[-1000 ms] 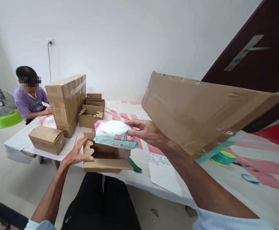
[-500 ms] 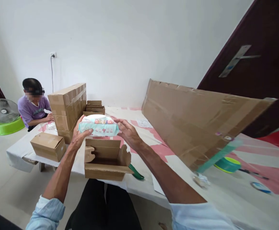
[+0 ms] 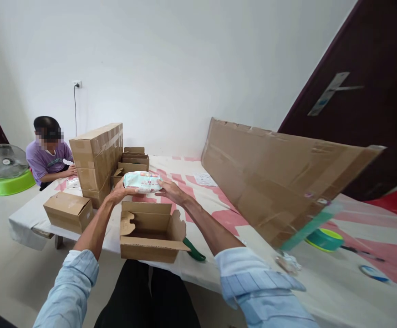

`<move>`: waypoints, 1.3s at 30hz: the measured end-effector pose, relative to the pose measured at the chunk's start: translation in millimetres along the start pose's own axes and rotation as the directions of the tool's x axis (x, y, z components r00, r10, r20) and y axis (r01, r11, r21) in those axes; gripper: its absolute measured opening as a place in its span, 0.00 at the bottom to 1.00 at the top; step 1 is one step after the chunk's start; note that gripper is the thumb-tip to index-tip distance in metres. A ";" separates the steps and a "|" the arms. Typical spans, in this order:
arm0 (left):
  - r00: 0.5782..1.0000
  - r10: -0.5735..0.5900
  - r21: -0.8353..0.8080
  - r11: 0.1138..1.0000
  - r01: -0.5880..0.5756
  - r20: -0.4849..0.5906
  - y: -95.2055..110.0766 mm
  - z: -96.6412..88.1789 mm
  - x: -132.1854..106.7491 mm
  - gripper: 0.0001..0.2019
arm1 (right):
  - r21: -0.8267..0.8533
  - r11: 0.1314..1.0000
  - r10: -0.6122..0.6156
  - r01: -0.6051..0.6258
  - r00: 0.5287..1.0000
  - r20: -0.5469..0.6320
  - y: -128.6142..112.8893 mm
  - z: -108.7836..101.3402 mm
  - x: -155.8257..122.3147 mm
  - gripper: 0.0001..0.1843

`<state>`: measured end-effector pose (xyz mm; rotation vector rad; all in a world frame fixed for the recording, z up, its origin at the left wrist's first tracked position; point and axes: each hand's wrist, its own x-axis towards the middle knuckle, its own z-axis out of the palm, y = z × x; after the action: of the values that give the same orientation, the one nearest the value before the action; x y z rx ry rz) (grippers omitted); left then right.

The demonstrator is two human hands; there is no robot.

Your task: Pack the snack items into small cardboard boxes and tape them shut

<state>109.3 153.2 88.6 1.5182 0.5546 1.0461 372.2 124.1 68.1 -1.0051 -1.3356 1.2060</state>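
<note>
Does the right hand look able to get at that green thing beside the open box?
Probably yes, once freed: the right hand is holding one end of the pack, but the green thing sticks out beside the open box, its visible part uncovered.

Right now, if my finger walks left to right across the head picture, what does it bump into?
Round grey fan with green base, closed brown cardboard box, left hand, pale blue plastic packet, right hand, round yellow-rimmed teal thing, flat round blue thing.
</note>
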 end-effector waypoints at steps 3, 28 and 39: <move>0.996 -0.081 -0.002 0.997 0.081 -0.028 -21.0 -4.5 -1.8 0.50 | -0.014 0.998 0.058 -0.058 0.998 0.006 17.6 -5.2 -3.7 0.24; 0.954 0.280 0.077 0.959 -0.273 -0.103 74.7 21.9 13.9 0.33 | -0.074 0.895 -0.446 0.441 0.890 -0.094 -80.6 18.4 -31.2 0.41; 0.932 0.357 0.126 0.929 -0.347 -0.063 99.3 26.8 0.4 0.37 | -0.150 0.848 -0.525 0.509 0.846 -0.098 -98.4 22.7 -37.6 0.40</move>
<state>112.1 116.0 184.4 1.7203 0.4117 1.3806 359.3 69.9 160.3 -0.7195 -1.4603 0.6415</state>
